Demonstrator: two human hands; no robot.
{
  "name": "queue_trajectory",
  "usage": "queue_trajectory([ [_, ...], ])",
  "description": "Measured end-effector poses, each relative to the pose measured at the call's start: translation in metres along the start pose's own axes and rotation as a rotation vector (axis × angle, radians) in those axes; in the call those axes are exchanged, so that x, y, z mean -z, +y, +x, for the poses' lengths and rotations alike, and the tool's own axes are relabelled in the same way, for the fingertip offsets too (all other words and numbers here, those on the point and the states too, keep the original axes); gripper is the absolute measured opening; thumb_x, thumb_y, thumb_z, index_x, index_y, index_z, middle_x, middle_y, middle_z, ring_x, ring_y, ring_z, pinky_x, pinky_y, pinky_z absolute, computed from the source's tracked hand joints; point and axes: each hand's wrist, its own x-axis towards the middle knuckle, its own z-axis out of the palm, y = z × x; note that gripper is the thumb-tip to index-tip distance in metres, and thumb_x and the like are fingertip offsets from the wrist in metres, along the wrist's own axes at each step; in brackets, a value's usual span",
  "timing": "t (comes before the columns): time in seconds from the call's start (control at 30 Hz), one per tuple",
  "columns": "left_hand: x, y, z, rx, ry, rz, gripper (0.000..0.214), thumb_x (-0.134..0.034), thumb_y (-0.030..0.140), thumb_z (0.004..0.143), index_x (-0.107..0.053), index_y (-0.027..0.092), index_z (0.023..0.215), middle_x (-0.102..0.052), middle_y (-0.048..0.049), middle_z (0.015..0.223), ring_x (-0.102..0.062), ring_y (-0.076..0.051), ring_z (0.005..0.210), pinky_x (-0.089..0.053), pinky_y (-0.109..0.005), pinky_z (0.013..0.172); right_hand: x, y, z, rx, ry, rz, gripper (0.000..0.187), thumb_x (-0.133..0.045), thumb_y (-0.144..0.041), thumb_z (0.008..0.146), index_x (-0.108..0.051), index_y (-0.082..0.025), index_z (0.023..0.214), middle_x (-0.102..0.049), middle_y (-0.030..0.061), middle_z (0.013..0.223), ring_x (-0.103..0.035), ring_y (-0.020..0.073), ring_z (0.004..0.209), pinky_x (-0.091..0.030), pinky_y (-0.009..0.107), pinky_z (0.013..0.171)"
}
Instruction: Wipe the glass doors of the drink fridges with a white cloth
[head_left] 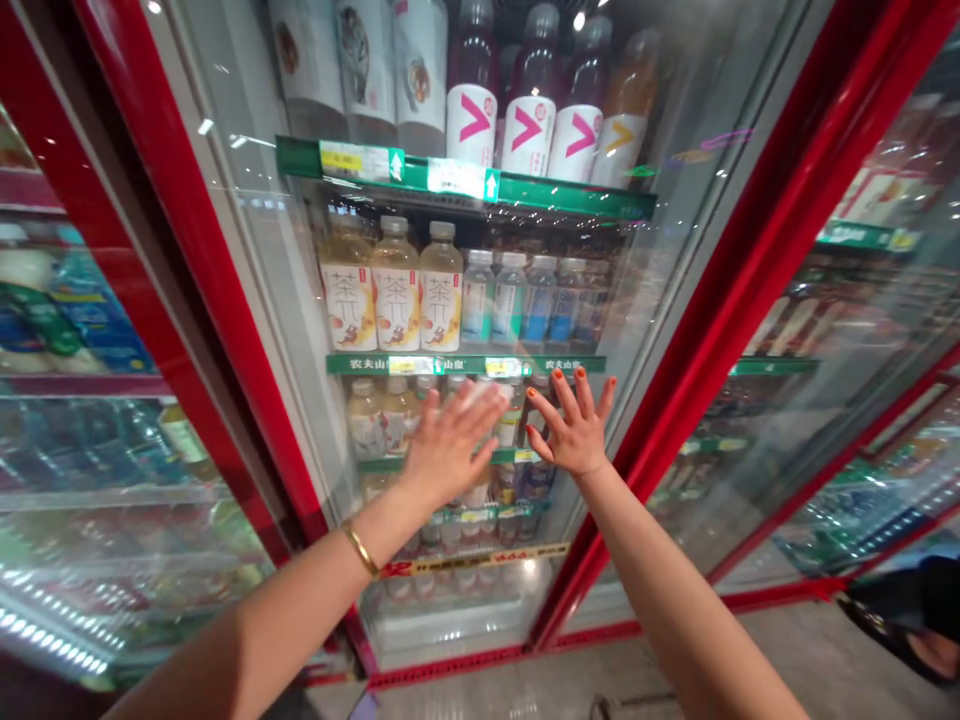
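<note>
A person's bare hands reach to the glass door point(480, 222) of a red-framed drinks fridge, directly ahead — the left hand point(454, 445), a gold bangle point(361, 551) on its wrist, has a wide, flat grip, with a blurred white thing point(487, 394) at its fingertips. The right hand point(576, 432), nails orange, also spreads wide, near the door's red frame point(679, 410). Behind the glass, bottles point(397, 285) stand in rows on green-edged shelves point(465, 366).
</note>
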Motion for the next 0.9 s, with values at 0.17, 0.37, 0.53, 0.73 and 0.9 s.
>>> queue_trajectory([
  [0.17, 0.007, -0.028, -0.079, -0.228, -0.068, 0.051, 0.053, -0.051, 0.040, 0.108, -0.052, 0.053, 0.159, -0.055, 0.0186, 0.166, 0.005, -0.003, 0.172, 0.016, -0.036, 0.140, -0.003, 0.001, -0.002, -0.004, 0.012, 0.014, 0.061, -0.067, -0.053, 0.094, -0.065, -0.036, 0.153, -0.047, 0.0085, 0.175, -0.024, 0.0430, 0.169, -0.007, 0.079, 0.133],
  [0.37, 0.031, -0.071, -0.032, 0.211, 0.014, 0.095, 0.074, -0.053, 0.044, 0.109, -0.022, 0.042, 0.176, -0.029, 0.0028, 0.183, 0.011, -0.028, 0.174, 0.020, -0.066, 0.136, -0.005, 0.003, -0.005, -0.034, -0.068, -0.019, 0.059, -0.063, -0.058, 0.095, -0.067, -0.037, 0.150, -0.051, 0.0065, 0.172, -0.023, 0.0435, 0.170, -0.005, 0.079, 0.133],
  [0.53, -0.021, 0.013, -0.030, -0.078, -0.147, 0.011, 0.076, -0.059, 0.048, 0.105, -0.028, 0.044, 0.174, -0.035, 0.0095, 0.180, 0.002, -0.017, 0.174, 0.015, -0.049, 0.141, -0.004, 0.004, -0.003, 0.006, -0.002, -0.025, 0.058, -0.061, -0.056, 0.097, -0.065, -0.037, 0.152, -0.052, 0.0073, 0.170, -0.024, 0.0418, 0.170, -0.007, 0.079, 0.133],
  [0.73, 0.010, -0.024, -0.096, -0.016, -0.077, 0.060, 0.075, -0.058, 0.036, 0.106, -0.027, 0.043, 0.174, -0.053, 0.0062, 0.170, 0.002, -0.011, 0.173, 0.018, -0.049, 0.139, -0.003, 0.003, -0.002, 0.002, 0.002, -0.007, 0.061, -0.062, -0.056, 0.097, -0.061, -0.039, 0.156, -0.049, 0.0056, 0.174, -0.022, 0.0404, 0.170, -0.006, 0.076, 0.134],
  [0.9, 0.049, -0.077, -0.038, 0.466, 0.152, 0.065, 0.082, -0.052, 0.041, 0.109, -0.009, 0.033, 0.178, -0.016, -0.0064, 0.186, 0.018, -0.035, 0.172, 0.020, -0.074, 0.132, -0.005, 0.003, -0.003, -0.006, 0.053, 0.067, 0.065, -0.066, -0.052, 0.095, -0.060, -0.037, 0.158, -0.044, 0.0064, 0.177, -0.025, 0.0428, 0.169, -0.008, 0.077, 0.134],
])
